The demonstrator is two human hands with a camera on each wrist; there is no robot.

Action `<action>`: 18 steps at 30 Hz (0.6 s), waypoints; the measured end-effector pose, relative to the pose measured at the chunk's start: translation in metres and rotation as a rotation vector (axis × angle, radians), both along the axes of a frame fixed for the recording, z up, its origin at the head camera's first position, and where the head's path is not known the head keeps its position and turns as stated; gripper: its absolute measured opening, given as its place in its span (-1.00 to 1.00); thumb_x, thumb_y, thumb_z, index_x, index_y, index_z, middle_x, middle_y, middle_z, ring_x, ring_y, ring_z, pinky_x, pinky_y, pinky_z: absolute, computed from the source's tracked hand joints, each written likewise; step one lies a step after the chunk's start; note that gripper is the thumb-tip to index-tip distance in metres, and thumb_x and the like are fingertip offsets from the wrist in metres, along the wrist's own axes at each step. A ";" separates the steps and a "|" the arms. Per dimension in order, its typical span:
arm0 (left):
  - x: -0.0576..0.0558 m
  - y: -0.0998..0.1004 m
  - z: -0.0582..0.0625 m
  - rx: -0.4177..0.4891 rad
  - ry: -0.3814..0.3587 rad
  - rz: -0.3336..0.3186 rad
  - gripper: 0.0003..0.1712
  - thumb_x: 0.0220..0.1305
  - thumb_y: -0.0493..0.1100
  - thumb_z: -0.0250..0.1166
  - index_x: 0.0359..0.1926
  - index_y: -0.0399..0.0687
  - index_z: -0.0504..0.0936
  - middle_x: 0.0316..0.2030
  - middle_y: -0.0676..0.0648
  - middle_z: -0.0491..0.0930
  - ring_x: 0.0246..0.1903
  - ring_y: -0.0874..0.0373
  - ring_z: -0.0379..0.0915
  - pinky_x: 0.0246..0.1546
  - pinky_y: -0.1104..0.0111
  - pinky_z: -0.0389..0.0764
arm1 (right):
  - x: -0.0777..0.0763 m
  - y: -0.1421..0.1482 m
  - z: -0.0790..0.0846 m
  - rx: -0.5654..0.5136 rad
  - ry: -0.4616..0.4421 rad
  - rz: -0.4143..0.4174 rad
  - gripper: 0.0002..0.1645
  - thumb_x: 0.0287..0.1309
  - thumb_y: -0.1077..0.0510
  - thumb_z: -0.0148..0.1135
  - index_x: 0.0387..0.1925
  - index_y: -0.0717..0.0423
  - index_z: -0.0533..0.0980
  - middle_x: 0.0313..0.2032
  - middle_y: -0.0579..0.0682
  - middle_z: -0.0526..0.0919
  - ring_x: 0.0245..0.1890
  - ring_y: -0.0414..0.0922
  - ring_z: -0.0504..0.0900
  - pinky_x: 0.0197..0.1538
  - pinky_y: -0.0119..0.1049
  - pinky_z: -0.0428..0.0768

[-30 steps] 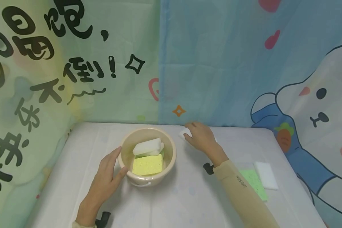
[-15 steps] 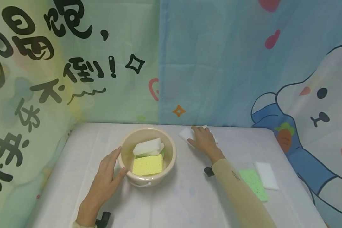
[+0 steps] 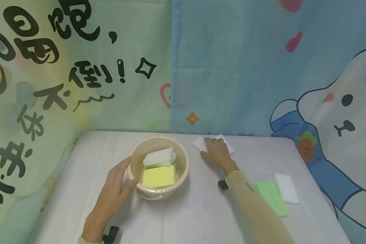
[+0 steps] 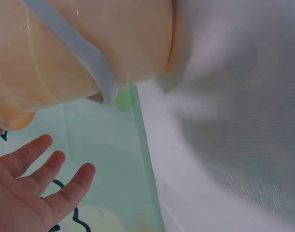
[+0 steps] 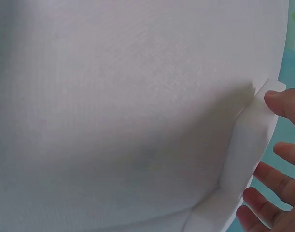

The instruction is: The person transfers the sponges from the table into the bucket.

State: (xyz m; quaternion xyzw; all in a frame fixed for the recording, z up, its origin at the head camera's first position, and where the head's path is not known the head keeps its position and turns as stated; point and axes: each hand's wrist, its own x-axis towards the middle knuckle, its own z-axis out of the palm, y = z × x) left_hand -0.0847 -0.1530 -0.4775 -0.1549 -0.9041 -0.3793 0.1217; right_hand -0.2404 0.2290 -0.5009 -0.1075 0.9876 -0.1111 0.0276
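A beige bucket (image 3: 183, 169) with a pale handle (image 4: 89, 55) stands left of centre in the head view. Inside it lie a yellow sponge (image 3: 159, 177), white sponges (image 3: 158, 157) and a strip of green. My left hand (image 3: 114, 191) touches the bucket's left rim with its thumb and forefinger; its other fingers (image 4: 72, 191) are spread and straight in the left wrist view. At the table's back, my right hand (image 3: 216, 152) rests over white sponges (image 3: 199, 144). In the right wrist view its thumb (image 5: 280, 100) lies on a white sponge (image 5: 246, 145), the fingers loosely spread along its edge.
A green sponge (image 3: 272, 198) and a white sponge (image 3: 286, 188) lie side by side at the right of the white-covered table (image 3: 183, 223). Printed curtains (image 3: 225, 84) rise behind the table's back edge and at both sides.
My right hand has shifted slightly right and down over the white sponges, showing more of them. My left hand has stayed at the bucket's rim, and the bucket has kept its place.
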 end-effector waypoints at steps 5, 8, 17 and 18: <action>0.000 0.001 0.000 -0.001 0.006 -0.007 -0.16 0.40 -0.10 0.27 0.57 0.04 0.07 0.46 -0.16 0.20 0.41 -0.20 0.08 0.31 -0.20 0.21 | 0.001 0.001 0.001 -0.004 0.030 0.002 -0.27 0.28 -0.01 0.27 0.34 0.31 0.34 0.11 0.36 0.52 0.05 0.29 0.43 0.09 0.22 0.41; 0.000 0.001 0.001 -0.001 0.012 -0.009 -0.16 0.41 -0.10 0.27 0.57 0.02 0.07 0.45 -0.17 0.20 0.41 -0.20 0.08 0.31 -0.21 0.20 | 0.001 0.002 0.001 0.001 0.046 0.010 -0.28 0.27 -0.01 0.28 0.32 0.30 0.35 0.10 0.36 0.53 0.02 0.30 0.44 0.05 0.22 0.43; 0.000 0.000 0.000 -0.004 0.018 -0.016 -0.19 0.44 -0.03 0.24 0.57 0.01 0.08 0.45 -0.16 0.22 0.41 -0.18 0.09 0.31 -0.19 0.21 | 0.010 0.004 0.016 0.017 0.079 0.043 -0.29 0.25 -0.06 0.33 0.30 0.24 0.41 0.09 0.34 0.55 0.00 0.32 0.48 -0.02 0.25 0.47; -0.001 0.000 0.000 -0.006 0.022 -0.017 -0.19 0.44 -0.04 0.24 0.57 0.01 0.08 0.45 -0.17 0.22 0.41 -0.19 0.09 0.31 -0.19 0.21 | 0.012 0.004 0.019 0.013 0.079 0.041 -0.29 0.25 -0.07 0.33 0.30 0.23 0.41 0.09 0.34 0.55 0.01 0.32 0.48 -0.02 0.26 0.46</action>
